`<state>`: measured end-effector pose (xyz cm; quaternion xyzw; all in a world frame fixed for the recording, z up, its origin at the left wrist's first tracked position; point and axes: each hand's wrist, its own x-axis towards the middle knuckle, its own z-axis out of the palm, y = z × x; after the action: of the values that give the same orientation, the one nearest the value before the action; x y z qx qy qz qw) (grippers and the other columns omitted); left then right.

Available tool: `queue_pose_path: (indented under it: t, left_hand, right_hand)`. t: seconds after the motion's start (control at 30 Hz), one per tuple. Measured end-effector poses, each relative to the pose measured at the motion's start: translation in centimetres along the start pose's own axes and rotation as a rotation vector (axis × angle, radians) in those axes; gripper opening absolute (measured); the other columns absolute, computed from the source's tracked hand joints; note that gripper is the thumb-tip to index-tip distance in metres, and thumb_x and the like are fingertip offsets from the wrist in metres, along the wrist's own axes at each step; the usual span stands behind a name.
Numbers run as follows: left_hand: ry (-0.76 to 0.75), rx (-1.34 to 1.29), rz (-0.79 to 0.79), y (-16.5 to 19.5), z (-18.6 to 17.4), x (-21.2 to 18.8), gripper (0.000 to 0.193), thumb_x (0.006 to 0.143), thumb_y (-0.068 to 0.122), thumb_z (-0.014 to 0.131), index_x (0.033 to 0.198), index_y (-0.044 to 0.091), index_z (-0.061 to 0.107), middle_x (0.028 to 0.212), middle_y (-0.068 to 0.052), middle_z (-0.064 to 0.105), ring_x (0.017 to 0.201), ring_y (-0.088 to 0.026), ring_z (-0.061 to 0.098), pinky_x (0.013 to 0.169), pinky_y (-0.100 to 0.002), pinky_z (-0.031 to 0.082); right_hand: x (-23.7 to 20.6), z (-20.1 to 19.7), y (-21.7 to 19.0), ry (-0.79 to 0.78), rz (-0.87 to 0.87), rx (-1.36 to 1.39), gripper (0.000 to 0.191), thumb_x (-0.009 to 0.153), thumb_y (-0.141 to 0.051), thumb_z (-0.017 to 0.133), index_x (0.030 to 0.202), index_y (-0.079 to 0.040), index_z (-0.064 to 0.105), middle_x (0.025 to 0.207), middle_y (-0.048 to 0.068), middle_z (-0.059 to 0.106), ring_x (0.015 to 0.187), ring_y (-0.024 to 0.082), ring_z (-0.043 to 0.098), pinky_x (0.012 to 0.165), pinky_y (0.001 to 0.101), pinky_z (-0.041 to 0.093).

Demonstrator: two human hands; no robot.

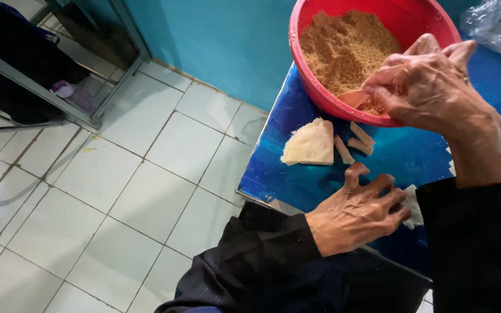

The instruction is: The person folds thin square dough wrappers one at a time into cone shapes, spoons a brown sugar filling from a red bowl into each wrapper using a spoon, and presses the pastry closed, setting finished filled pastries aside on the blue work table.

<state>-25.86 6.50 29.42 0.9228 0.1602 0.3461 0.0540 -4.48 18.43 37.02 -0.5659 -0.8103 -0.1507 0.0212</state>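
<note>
From the head camera, a red plastic bowl (pixel 372 58) stands on a glossy blue table (pixel 297 168) and holds a heap of brown crumbly filling (pixel 343 46). The right hand (pixel 430 87) reaches over the bowl's near rim, fingers pinched on a small pale scoop (pixel 355 97) that digs into the filling. Just below the bowl, on the table, lie a folded pale pastry sheet (pixel 309 144) and three small rolled pastries (pixel 354 142) beside it. Nearer than these, the left hand (pixel 358 211) rests on the table with fingers spread and loose, its fingertips on a white wrapper piece (pixel 413 206). To the right of the bowl, at the frame's corner, a crumpled clear plastic bag (pixel 494 26) shows.
</note>
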Motion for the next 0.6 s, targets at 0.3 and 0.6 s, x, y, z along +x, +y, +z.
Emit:
queue_pose_path:
  t: [0.3, 0.6]
  left_hand:
    - [-0.012, 0.031, 0.013, 0.2, 0.2, 0.0, 0.016, 0.092, 0.018, 0.064, 0.107, 0.018, 0.071, 0.112, 0.001, 0.063, 0.123, -0.020, 0.056, 0.109, -0.056, 0.029]
    - [0.023, -0.054, 0.028, 0.5, 0.4, -0.1, 0.012, 0.092, 0.016, 0.067, 0.103, 0.018, 0.068, 0.106, 0.001, 0.062, 0.119, -0.019, 0.056, 0.108, -0.057, 0.030]
  right_hand:
    - [-1.4, -3.6, 0.2, -0.011, 0.342, 0.559, 0.019, 0.105, -0.020, 0.065, 0.112, -0.007, 0.076, 0.079, 0.008, 0.069, 0.062, 0.015, 0.058, 0.056, 0.0327, 0.046]
    - [-8.7, -4.4, 0.3, 0.305, 0.325, 0.576, 0.011, 0.112, -0.008, 0.072, 0.113, 0.001, 0.077, 0.075, 0.007, 0.061, 0.077, 0.012, 0.051, 0.072, 0.0260, 0.040]
